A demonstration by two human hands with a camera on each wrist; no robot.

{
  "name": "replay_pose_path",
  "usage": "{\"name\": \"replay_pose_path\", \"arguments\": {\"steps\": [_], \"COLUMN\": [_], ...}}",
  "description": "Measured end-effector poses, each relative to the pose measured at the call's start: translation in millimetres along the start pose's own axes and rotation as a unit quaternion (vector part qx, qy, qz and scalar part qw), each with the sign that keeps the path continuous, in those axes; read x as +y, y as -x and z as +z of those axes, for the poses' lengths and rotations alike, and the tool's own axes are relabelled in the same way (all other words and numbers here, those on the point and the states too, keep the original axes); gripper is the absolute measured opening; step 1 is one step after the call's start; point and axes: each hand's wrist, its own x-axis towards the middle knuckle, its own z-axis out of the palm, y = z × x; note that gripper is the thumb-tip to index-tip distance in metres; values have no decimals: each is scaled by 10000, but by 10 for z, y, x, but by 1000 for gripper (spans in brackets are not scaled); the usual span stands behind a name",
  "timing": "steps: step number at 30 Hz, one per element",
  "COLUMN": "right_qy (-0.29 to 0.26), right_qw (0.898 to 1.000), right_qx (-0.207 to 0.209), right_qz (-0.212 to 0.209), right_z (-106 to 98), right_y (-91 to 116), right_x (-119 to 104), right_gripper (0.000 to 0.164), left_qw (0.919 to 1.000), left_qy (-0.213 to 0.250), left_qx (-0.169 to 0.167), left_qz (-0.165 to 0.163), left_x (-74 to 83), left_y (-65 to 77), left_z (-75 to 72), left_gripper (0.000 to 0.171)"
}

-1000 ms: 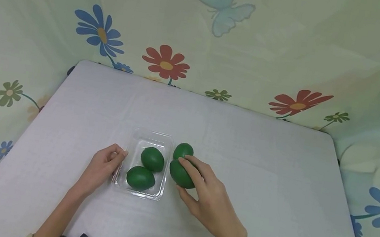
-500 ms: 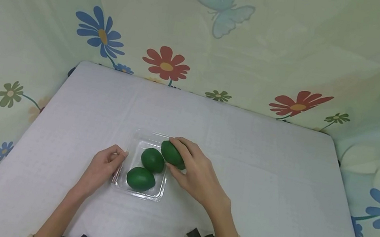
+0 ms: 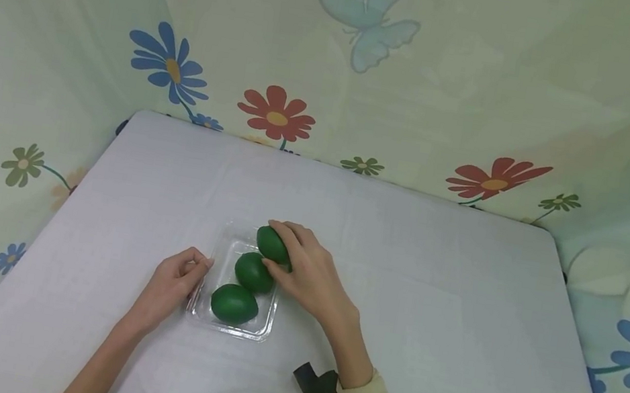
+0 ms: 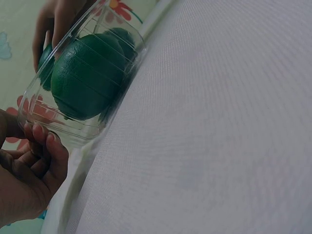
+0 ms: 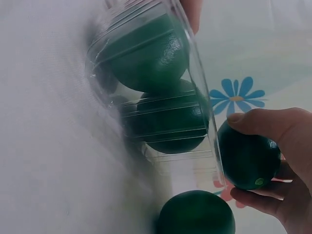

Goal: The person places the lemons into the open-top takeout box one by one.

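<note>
My left hand [image 3: 171,280] pinches the left rim of a clear plastic clamshell container [image 3: 228,329]. Two dark green limes [image 3: 234,304] lie inside it, one in the near half and one in the middle. With thumb and fingers my right hand [image 3: 309,274] grips a third lime [image 3: 273,244] over the container's far right part. In the right wrist view that held lime [image 5: 248,155] is at rim height. Another lime [image 5: 195,214] sits outside the container there; in the head view the right hand mostly hides it.
A white cloth covers the table [image 3: 424,321]. Behind and beside it hangs a curtain [image 3: 461,76] printed with flowers and a butterfly. Dark wrist camera mounts [image 3: 316,381] stick out from both forearms.
My right hand has carried its lime leftward and away from me, from beside the container to over its far right part. The left hand stays on the rim.
</note>
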Motion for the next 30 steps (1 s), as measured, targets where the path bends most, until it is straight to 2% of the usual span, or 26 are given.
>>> {"name": "replay_pose_path", "arguments": {"steps": [13, 30], "right_qy": [-44, 57], "right_qw": [9996, 10000], "right_qx": [-226, 54], "right_qz": [145, -9], "right_z": [105, 74], "right_y": [-40, 21], "right_x": [-1, 15], "right_gripper": [58, 60], "left_qw": [9999, 9999], "left_qy": [-110, -94], "left_qx": [58, 64], "left_qz": [-18, -120], "left_x": [18, 14], "left_y": [2, 11], "left_z": [25, 23], "left_gripper": [27, 28]}}
